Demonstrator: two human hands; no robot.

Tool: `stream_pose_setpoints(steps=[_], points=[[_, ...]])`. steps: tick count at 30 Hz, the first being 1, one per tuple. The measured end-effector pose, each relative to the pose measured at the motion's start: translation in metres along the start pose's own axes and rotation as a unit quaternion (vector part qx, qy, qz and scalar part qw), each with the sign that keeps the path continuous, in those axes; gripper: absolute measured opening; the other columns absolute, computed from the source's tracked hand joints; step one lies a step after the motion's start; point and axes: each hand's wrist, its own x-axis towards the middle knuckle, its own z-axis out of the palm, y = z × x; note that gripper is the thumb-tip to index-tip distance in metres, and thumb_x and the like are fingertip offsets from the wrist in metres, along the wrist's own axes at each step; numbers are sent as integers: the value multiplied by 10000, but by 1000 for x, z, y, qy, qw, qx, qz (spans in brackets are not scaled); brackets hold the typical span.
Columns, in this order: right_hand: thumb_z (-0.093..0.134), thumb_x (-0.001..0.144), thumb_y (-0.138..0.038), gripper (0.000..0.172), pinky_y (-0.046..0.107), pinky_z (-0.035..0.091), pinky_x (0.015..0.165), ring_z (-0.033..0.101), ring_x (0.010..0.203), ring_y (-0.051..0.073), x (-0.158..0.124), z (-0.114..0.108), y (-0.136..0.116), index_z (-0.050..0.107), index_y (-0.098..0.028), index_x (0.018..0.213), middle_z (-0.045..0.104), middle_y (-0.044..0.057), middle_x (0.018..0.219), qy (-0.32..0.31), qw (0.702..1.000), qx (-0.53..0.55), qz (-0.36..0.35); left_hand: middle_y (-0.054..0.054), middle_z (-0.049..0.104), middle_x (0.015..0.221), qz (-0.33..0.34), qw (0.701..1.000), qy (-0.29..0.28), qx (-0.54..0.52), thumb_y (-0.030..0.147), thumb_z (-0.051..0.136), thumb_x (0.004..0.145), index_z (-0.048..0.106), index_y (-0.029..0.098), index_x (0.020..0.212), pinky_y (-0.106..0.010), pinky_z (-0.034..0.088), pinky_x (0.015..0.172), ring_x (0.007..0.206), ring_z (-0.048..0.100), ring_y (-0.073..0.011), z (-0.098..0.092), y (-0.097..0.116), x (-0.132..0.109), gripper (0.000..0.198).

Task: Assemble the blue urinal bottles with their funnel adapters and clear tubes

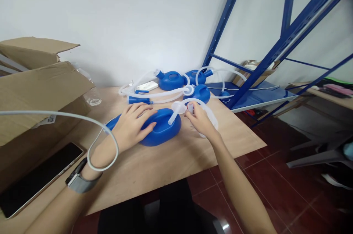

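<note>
A blue plastic container lies on its side on the wooden table. My left hand rests on top of it with fingers spread, holding it down. My right hand pinches a small clear fitting at the end of a translucent tube by the container's neck. The tube loops round behind that hand. A grey watch sits on my left wrist.
Several more blue containers with tubes lie at the table's back. An open cardboard box stands left, a white cable hanging from it. A phone lies front left, a clear bottle behind. Blue metal racking rises right.
</note>
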Motion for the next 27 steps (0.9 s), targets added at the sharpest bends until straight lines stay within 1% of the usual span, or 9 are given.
stream_pose_setpoints(steps=[4, 7, 10, 12, 15, 17, 20, 23, 27], points=[[496, 1000, -510, 251, 402, 514, 798, 671, 903, 269, -6, 12, 10, 483, -263, 960, 716, 59, 983, -7, 999, 32, 6, -135, 663, 1474, -63, 993, -95, 29, 496, 525, 1050, 637, 225, 1452, -615, 382, 1194, 1375, 565, -382, 9, 14, 23, 498], [646, 922, -588, 369, 387, 524, 759, 711, 886, 276, -9, 20, 10, 465, -272, 983, 754, 46, 980, 29, 994, 105, 33, -171, 593, 1544, -131, 982, -117, 66, 546, 544, 1028, 600, 210, 1494, -593, 428, 1150, 1396, 548, -418, 13, 20, 36, 577], [700, 904, -596, 397, 365, 541, 731, 750, 827, 264, -10, 20, 8, 468, -274, 918, 733, 9, 850, 94, 982, 159, 46, -224, 716, 1326, -231, 956, -147, 107, 618, 540, 1003, 646, 155, 1424, -547, 533, 970, 1214, 667, -453, 14, 18, 41, 635], [669, 947, -559, 351, 354, 550, 724, 763, 802, 248, -10, 14, 10, 482, -270, 884, 725, 3, 820, 136, 975, 173, 26, -191, 786, 1125, -264, 946, -165, 90, 680, 523, 986, 722, 170, 1286, -489, 554, 862, 1056, 729, -427, 14, 15, 41, 624], [658, 980, -502, 279, 357, 562, 736, 755, 768, 228, -8, -2, 11, 526, -266, 914, 734, -1, 801, 193, 968, 159, -27, -118, 814, 978, -258, 957, -133, -6, 713, 490, 984, 765, 213, 1116, -421, 551, 805, 925, 759, -348, 16, 12, 43, 585], [654, 995, -470, 231, 358, 570, 740, 746, 739, 217, -5, -13, 6, 553, -267, 953, 739, -8, 792, 200, 967, 139, -69, -94, 815, 942, -256, 958, -104, -83, 701, 508, 978, 761, 218, 1112, -405, 557, 794, 875, 763, -313, 19, 13, 47, 561], [622, 1022, -377, 115, 349, 576, 746, 755, 752, 213, 1, -23, -11, 598, -265, 1013, 776, 9, 865, 144, 975, 83, -148, -96, 815, 995, -251, 939, -27, -233, 669, 536, 977, 725, 196, 1225, -406, 582, 847, 925, 770, -290, 27, 15, 52, 566], [562, 1030, -256, 88, 339, 575, 794, 781, 897, 228, 9, -22, -33, 644, -250, 1063, 816, 45, 1052, 66, 966, -5, -249, -129, 788, 1195, -188, 906, 72, -372, 633, 534, 1005, 636, 182, 1398, -445, 558, 1032, 1150, 734, -296, 30, 16, 52, 608], [477, 1044, -164, 244, 318, 575, 821, 784, 983, 216, 23, -9, -56, 685, -229, 1155, 820, 49, 1161, 27, 926, -62, -372, -139, 708, 1409, -123, 855, 75, -497, 577, 667, 968, 470, 268, 1591, -503, 547, 1099, 1278, 687, -319, 16, 12, 45, 722]])
